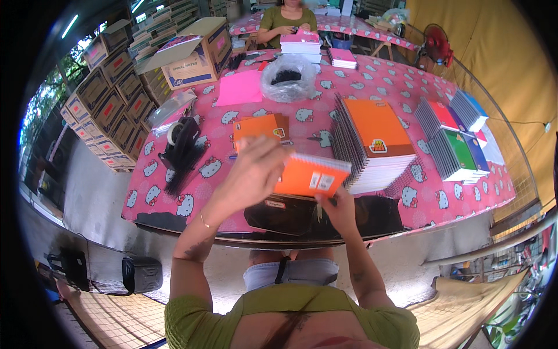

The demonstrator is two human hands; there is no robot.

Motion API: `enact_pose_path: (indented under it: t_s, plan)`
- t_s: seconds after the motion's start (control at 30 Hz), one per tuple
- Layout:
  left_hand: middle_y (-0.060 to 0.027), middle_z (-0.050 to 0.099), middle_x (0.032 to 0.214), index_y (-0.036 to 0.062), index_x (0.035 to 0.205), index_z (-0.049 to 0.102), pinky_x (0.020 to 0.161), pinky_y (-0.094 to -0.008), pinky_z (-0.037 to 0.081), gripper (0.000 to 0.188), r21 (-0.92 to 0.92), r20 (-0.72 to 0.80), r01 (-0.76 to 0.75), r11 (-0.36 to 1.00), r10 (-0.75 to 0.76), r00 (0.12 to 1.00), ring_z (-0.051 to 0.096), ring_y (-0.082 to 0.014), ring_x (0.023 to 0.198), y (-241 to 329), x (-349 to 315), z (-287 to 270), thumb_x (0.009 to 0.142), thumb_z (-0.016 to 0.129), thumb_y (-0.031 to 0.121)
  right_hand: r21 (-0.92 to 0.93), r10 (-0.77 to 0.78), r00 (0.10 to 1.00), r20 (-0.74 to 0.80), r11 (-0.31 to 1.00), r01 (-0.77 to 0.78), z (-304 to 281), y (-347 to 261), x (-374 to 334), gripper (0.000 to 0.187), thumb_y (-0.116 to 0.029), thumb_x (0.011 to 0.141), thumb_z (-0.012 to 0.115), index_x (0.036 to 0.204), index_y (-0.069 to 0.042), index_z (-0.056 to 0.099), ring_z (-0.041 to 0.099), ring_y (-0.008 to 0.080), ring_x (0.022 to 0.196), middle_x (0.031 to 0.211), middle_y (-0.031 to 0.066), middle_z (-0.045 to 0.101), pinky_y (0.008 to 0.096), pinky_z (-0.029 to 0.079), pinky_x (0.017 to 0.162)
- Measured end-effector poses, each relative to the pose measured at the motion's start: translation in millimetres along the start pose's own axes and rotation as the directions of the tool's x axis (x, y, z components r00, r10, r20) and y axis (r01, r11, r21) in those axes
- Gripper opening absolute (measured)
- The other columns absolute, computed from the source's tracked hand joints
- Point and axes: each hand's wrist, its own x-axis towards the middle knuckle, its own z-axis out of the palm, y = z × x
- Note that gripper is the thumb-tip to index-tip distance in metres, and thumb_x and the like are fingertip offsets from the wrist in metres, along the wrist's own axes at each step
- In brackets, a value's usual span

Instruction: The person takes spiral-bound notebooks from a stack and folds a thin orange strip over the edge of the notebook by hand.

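Observation:
An orange spiral notebook (pixel 308 175) is tilted up between my hands over the near edge of the table, with pale label patches on its cover. My left hand (pixel 260 167) is closed on its left end, some fingers hidden behind it. My right hand (pixel 340 208) pinches its lower right edge. Just behind lies another orange notebook (pixel 258 128), partly covered by my left hand. To the right stands a tall stack of orange spiral notebooks (pixel 375 131). A black mat (pixel 372 215) lies below my hands.
A tape dispenser (pixel 177 142) and black spiral coils (pixel 180 174) lie at left. Behind are a pink sheet (pixel 238 87) and a plastic bag (pixel 289 81). Colored notebook stacks (pixel 456 148) stand at right, cartons (pixel 107 104) at far left. A person (pixel 285 26) works across the table.

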Motion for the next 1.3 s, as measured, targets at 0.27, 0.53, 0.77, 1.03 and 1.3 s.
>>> enact_pose_path:
  t_s: [0.27,0.53,0.77,1.03,1.3]
  plan:
    - [-0.0088,0.056,0.085,0.0022,0.105,0.066,0.078,-0.0385,0.034,0.021,0.013,0.086,-0.008,1.0,0.006,0.996,0.054,-0.0264,0.08,10.0,4.7,-10.1,0.084,0.065,0.001,-0.072,0.013,1.0,-0.012,0.997,-0.014,15.3,-4.1,-2.1,0.024,-0.007,0.088,0.077,0.111,-0.003,0.071,0.065,0.0145,0.089,0.104,0.0057,0.068,0.0283,0.051,0.078]
    - [-0.0085,0.058,0.086,0.0033,0.105,0.066,0.078,-0.0384,0.035,0.025,0.068,-0.006,0.061,0.996,-0.061,0.998,0.056,-0.0263,0.081,-1.2,-18.6,-17.9,0.08,0.065,0.001,-0.111,-0.01,0.999,0.032,0.994,0.013,23.8,0.4,-1.1,0.026,-0.009,0.088,0.076,0.112,-0.002,0.069,0.063,0.0151,0.084,0.108,0.0094,0.067,0.0285,0.05,0.073]
    - [-0.0076,0.058,0.086,0.0048,0.103,0.067,0.08,-0.0382,0.037,0.026,0.119,0.039,-0.054,0.991,0.049,0.998,0.057,-0.025,0.083,10.0,3.8,-4.2,0.077,0.066,0.003,0.008,0.081,0.996,0.027,0.997,-0.081,14.4,10.8,-3.5,0.028,-0.01,0.089,0.078,0.114,-0.001,0.069,0.064,0.0126,0.089,0.109,0.007,0.067,0.0266,0.051,0.074]
    - [-0.0085,0.064,0.106,0.0066,0.116,0.067,0.097,-0.0484,0.036,0.033,0.169,0.113,0.059,0.984,-0.079,0.99,0.059,-0.0254,0.102,-19.5,-78.8,43.7,0.084,0.067,0.01,0.1,0.05,0.998,0.038,0.994,-0.053,20.7,9.2,-9.5,0.058,-0.012,0.089,0.077,0.139,0.001,0.05,0.062,0.0191,0.109,0.117,0.0109,0.066,0.0345,0.046,0.101]
    - [-0.0253,0.057,0.139,-0.0014,0.136,0.058,0.114,-0.0404,0.033,0.047,-0.767,-0.045,0.569,0.297,-0.909,0.414,0.048,-0.0384,0.137,-22.9,-146.9,84.3,0.097,0.062,0.024,0.046,0.047,0.999,0.008,0.998,-0.047,45.9,21.5,-9.5,0.063,-0.014,0.09,0.078,0.142,0.002,0.046,0.06,0.0161,0.111,0.132,0.0125,0.056,0.0298,0.047,0.098]
